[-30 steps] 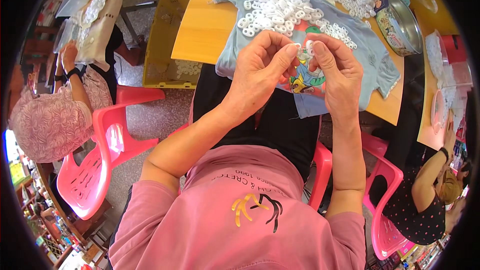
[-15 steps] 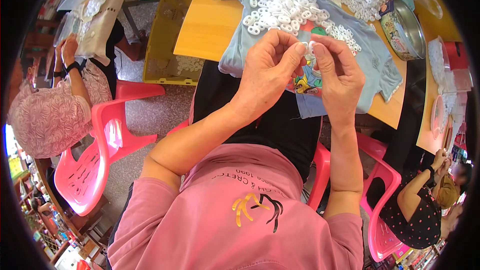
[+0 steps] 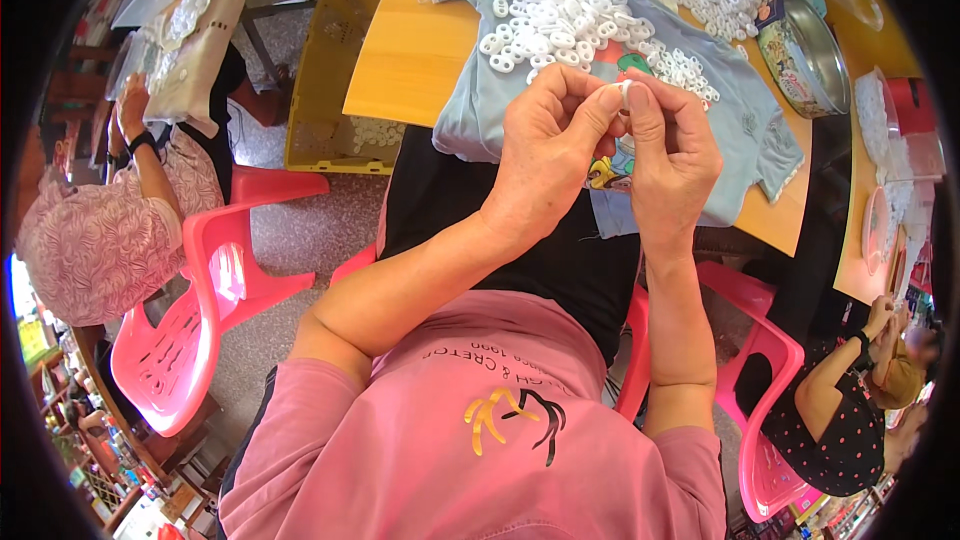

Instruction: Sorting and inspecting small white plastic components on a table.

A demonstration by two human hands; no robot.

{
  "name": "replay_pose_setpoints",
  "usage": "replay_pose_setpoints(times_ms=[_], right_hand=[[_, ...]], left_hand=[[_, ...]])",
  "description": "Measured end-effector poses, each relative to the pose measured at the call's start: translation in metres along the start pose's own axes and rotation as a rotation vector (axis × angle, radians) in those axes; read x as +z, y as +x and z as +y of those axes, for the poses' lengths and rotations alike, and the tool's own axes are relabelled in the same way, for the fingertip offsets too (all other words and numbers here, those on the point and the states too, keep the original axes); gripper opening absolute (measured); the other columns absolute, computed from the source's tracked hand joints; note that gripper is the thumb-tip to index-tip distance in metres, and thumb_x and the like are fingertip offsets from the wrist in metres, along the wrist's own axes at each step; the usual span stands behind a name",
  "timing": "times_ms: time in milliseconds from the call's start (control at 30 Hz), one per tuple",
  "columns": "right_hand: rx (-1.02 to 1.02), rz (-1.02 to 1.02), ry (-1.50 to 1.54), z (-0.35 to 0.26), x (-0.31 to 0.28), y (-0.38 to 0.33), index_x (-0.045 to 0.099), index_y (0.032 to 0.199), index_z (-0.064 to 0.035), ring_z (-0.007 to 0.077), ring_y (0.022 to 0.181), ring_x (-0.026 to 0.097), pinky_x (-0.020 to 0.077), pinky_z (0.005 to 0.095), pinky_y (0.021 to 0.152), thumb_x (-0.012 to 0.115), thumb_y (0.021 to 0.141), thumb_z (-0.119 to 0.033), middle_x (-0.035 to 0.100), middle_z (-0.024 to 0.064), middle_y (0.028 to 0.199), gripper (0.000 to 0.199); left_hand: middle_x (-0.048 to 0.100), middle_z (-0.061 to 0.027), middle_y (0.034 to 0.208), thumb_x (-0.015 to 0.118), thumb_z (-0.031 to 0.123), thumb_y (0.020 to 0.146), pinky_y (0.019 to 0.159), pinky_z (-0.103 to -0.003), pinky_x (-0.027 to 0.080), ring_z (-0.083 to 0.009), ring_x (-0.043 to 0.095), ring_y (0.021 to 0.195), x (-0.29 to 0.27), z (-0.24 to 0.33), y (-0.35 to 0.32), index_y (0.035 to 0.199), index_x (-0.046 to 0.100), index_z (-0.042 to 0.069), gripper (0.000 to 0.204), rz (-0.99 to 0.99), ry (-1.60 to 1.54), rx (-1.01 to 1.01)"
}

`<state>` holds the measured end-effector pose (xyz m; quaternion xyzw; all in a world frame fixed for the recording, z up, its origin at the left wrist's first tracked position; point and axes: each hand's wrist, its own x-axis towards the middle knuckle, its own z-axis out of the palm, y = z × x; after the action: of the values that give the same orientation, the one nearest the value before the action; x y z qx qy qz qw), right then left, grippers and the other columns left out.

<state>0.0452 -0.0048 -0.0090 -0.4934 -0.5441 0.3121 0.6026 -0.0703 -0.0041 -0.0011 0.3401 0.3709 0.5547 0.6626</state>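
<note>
White plastic ring (image 3: 624,90), small and smooth, sits pinched between the fingertips of both hands, held in the air just off the near edge of the table (image 3: 405,60) and above the person's lap. Most of it is hidden by the fingers, so its full outline cannot be told.

The left hand (image 3: 548,155) is curled with its back toward the camera, thumb and forefinger pressed on the ring from the left. The right hand (image 3: 672,155) mirrors it, fingers bent and closed on the same ring from the right, so the fingertips of the two hands meet. Both forearms rise from the lower edge, the sleeves of a pink shirt (image 3: 480,440) at the elbows.

On the yellow wooden table lies a pale blue cloth (image 3: 480,90), soft and wrinkled, with a coloured print partly hidden behind the hands and its near edge hanging over the table's near edge. A loose pile of white rings (image 3: 560,15) is heaped on the cloth, spreading toward the table's far edge. A round metal tin (image 3: 815,60) stands near the table's right edge. A yellow plastic crate (image 3: 330,70) rests on the floor off the table's left edge. Pink plastic chairs (image 3: 190,330) stand at left, where another person (image 3: 100,240) in a patterned top sits.
</note>
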Motion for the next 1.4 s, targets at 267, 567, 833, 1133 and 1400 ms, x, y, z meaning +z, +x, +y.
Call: replay_pose_setpoints(times_ms=[267, 567, 833, 1133, 1400], right_hand=[[0.202, -0.158, 0.230, -0.010, -0.011, 0.006, 0.062, 0.110, 0.0013, 0.0076, 0.077, 0.059, 0.0494, 0.0217, 0.067, 0.062, 0.093, -0.010, 0.066, 0.0052, 0.094, 0.020], [0.345, -0.277, 0.540, -0.022, -0.012, -0.004, 0.029, 0.145, -0.0031, 0.0079, 0.085, 0.060, 0.0494, 0.0226, 0.074, 0.063, 0.092, -0.009, 0.066, 0.0070, 0.099, 0.063], [0.203, -0.250, 0.567, -0.025, 0.002, -0.016, 0.026, 0.146, -0.0033, 0.0121, 0.095, 0.060, 0.0472, 0.0263, 0.086, 0.063, 0.091, -0.007, 0.065, 0.0090, 0.104, 0.066], [0.198, -0.170, 0.558, -0.029, 0.018, -0.022, 0.029, 0.143, -0.0026, 0.0119, 0.097, 0.059, 0.0457, 0.0258, 0.088, 0.061, 0.093, -0.007, 0.064, 0.0095, 0.103, 0.060], [0.172, -0.348, 0.414, -0.029, -0.010, -0.004, 0.037, 0.141, -0.0023, 0.0079, 0.078, 0.057, 0.0466, 0.0210, 0.070, 0.056, 0.097, -0.017, 0.064, 0.0054, 0.091, 0.051]], left_hand=[[0.060, -0.0010, 0.091, 0.051, 0.022, 0.100, 0.070, -0.019, 0.043, -0.0048, 0.051, 0.082, -0.018, 0.000, -0.001, 0.106, 0.057, 0.001, 0.023, -0.129, 0.127, 0.066], [0.043, -0.0080, 0.135, 0.045, 0.033, 0.102, 0.084, -0.026, 0.045, -0.0112, 0.049, 0.105, -0.023, -0.005, -0.002, 0.125, 0.057, 0.005, 0.038, -0.443, 0.079, 0.216], [0.051, -0.0074, 0.131, 0.051, 0.033, 0.099, 0.081, -0.024, 0.043, -0.0107, 0.051, 0.102, -0.030, -0.004, -0.009, 0.113, 0.064, 0.004, 0.035, -0.468, -0.086, 0.166], [0.054, -0.0069, 0.126, 0.054, 0.026, 0.098, 0.080, -0.025, 0.044, -0.0111, 0.052, 0.102, -0.031, -0.006, -0.003, 0.108, 0.066, 0.003, 0.028, -0.480, -0.226, 0.166], [0.064, -0.0061, 0.092, 0.054, 0.018, 0.097, 0.078, -0.028, 0.048, -0.0129, 0.059, 0.079, -0.088, 0.044, 0.011, 0.116, 0.059, -0.005, 0.030, -0.030, 0.145, 0.313]])
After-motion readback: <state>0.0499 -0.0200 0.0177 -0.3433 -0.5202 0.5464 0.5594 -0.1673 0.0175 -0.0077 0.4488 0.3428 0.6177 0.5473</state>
